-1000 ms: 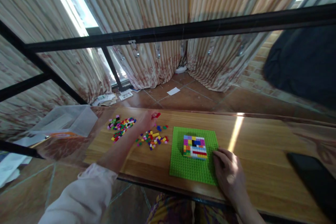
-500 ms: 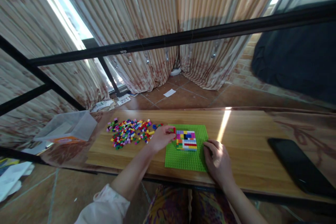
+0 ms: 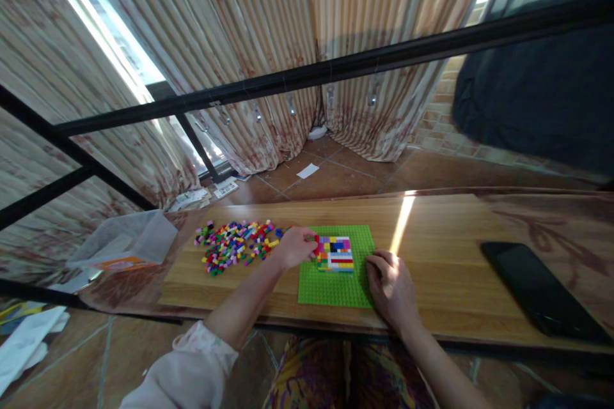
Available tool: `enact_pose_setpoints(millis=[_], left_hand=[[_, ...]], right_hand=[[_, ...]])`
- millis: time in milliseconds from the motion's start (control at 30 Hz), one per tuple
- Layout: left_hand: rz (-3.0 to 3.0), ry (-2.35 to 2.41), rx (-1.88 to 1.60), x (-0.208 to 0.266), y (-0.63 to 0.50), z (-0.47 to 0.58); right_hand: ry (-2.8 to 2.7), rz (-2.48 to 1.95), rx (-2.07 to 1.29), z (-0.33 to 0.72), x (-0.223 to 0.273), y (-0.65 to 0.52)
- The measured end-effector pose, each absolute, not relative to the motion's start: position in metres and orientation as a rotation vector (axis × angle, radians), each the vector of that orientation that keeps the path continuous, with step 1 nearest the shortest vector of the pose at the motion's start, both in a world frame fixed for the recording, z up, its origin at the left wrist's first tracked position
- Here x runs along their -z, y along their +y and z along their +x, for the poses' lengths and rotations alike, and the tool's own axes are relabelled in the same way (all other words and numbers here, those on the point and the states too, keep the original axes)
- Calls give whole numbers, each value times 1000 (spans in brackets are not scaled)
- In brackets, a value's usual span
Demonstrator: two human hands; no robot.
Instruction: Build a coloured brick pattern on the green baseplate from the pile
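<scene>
My left hand (image 3: 293,249) pinches a red toy brick (image 3: 316,243) between thumb and fingertips, at the left edge of a low block of multicoloured bricks (image 3: 336,254). That block sits on a green studded baseplate (image 3: 330,291), toward its far half. At the plate's right edge, my right hand (image 3: 393,289) rests with its fingers curled and thumb tucked in, holding the rim. Left of my left hand lies a loose heap of small bricks (image 3: 235,246) in many colours.
The wooden table (image 3: 441,255) bears a black phone (image 3: 540,291) at its right end. A clear plastic box (image 3: 129,239) stands beyond the left end. Across the back runs a black metal rail (image 3: 297,80), with curtains (image 3: 268,19) behind it.
My left hand has brought the red brick right and against the left edge of the brick block. My right hand stays at the plate's edge. The whole view has shifted slightly.
</scene>
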State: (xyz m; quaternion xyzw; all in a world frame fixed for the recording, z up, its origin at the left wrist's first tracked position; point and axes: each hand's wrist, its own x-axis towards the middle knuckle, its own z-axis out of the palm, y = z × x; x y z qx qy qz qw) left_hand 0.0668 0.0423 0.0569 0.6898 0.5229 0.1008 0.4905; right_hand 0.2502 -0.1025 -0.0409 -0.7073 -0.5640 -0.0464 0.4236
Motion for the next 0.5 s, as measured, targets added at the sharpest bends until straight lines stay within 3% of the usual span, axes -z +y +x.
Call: enact_pose_setpoints(millis=[500], left_hand=[[1785,1361,-129,-70,42,76]], right_hand=[[-1426,-1745,90,250,39,-103]])
